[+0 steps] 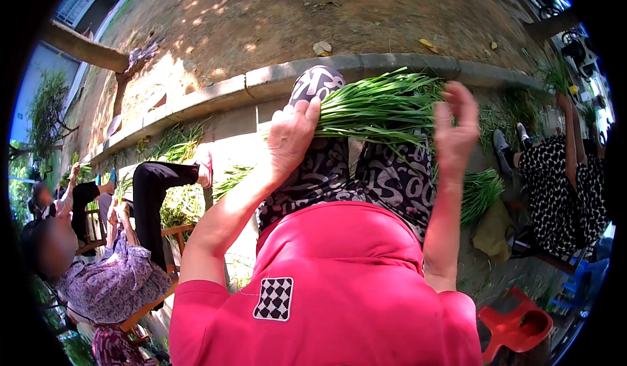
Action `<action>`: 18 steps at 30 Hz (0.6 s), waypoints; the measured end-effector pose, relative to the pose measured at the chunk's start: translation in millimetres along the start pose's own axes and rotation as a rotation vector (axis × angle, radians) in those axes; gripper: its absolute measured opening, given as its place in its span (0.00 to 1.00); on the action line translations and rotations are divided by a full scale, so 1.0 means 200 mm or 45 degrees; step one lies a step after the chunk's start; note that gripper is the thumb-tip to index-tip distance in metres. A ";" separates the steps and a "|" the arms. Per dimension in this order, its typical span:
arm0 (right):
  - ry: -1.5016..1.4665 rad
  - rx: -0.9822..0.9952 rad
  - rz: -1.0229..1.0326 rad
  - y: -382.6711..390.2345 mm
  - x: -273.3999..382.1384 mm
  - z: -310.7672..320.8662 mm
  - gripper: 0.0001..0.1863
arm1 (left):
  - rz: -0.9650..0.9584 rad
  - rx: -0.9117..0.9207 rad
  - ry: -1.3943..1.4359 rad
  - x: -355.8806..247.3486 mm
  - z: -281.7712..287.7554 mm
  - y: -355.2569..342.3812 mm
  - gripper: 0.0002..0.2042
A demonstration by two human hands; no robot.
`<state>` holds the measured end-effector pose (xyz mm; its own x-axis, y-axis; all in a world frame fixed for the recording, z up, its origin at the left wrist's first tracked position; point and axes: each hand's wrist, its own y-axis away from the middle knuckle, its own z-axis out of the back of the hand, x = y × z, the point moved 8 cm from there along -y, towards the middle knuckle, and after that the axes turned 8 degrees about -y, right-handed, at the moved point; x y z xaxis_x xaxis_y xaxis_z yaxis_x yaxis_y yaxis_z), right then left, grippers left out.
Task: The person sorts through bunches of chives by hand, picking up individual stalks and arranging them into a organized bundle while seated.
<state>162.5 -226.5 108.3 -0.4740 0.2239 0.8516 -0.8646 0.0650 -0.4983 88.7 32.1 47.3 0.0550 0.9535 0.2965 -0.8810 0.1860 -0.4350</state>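
My left hand (294, 131) is closed round one end of a bunch of long, flat green leaves (372, 104), which lies crosswise above my lap and stretches to the right. My right hand (455, 124) is raised beside the bunch's far end, slightly blurred, with its fingers curved and apart and nothing visible in them. My patterned dark trousers (392, 183) show beneath. More greens (480, 196) lie to my right, beside an olive cloth item (491, 232), and others (228, 180) lie to my left.
A concrete curb (424, 65) borders bare soil (294, 26) ahead. Seated people (114, 274) are at my left, some handling greens; another person (558, 189) in a black-and-white garment sits at my right, holding greens. A red plastic stool (516, 327) stands at lower right.
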 end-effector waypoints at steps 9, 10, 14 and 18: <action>0.353 1.032 0.785 0.52 0.16 -0.91 0.52 | 0.035 0.028 0.269 0.07 -0.12 0.12 0.13; 0.387 0.972 0.782 0.50 0.16 -0.90 0.50 | 0.065 0.010 0.314 0.09 -0.14 0.13 0.13; 0.387 0.792 0.766 0.44 0.08 -0.84 0.47 | 0.049 -0.081 0.374 0.09 -0.05 0.12 0.17; 0.485 0.774 0.756 0.37 0.00 -0.78 0.35 | 0.023 -0.090 0.328 0.06 -0.03 0.09 0.20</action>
<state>124.6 -70.1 45.6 -0.8729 0.3684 0.3200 -0.4879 -0.6590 -0.5724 76.7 48.5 39.2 0.1653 0.9841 0.0656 -0.8486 0.1759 -0.4990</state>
